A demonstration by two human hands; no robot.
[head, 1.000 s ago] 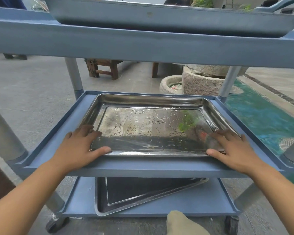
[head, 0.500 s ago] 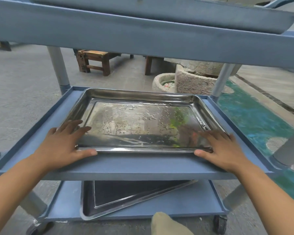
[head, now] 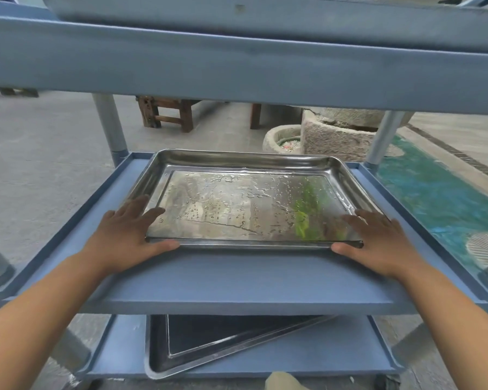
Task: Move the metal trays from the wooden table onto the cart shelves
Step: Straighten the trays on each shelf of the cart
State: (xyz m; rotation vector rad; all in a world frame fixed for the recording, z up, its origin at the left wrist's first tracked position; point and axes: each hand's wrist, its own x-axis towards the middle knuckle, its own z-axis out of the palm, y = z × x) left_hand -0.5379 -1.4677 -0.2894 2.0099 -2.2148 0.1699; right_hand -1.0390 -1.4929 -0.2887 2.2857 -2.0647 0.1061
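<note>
Head: tray [head: 248, 204] btwn left hand [head: 127, 235] & right hand [head: 383, 243], both hands flat, thumbs pressing rim.

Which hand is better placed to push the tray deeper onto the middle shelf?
Left, marginally: the left hand sets its thumb further along the tray front rim; the right hand mirrors it opposite, so nearly even.

Tray [head: 251, 198] between the fingers [head: 137, 209]: polished metal, mirror-glossy, beaded with water drops.
Shelf [head: 237, 280] under the fingers: blue plastic, matt, smooth.
Lower tray [head: 223, 347]: metal, darker, dull sheen.
Post [head: 110, 128] beyond the fingers: grey metal, satin.
Trough [head: 335, 136]: rough stone.
Stool [head: 166, 114]: worn wood.
</note>
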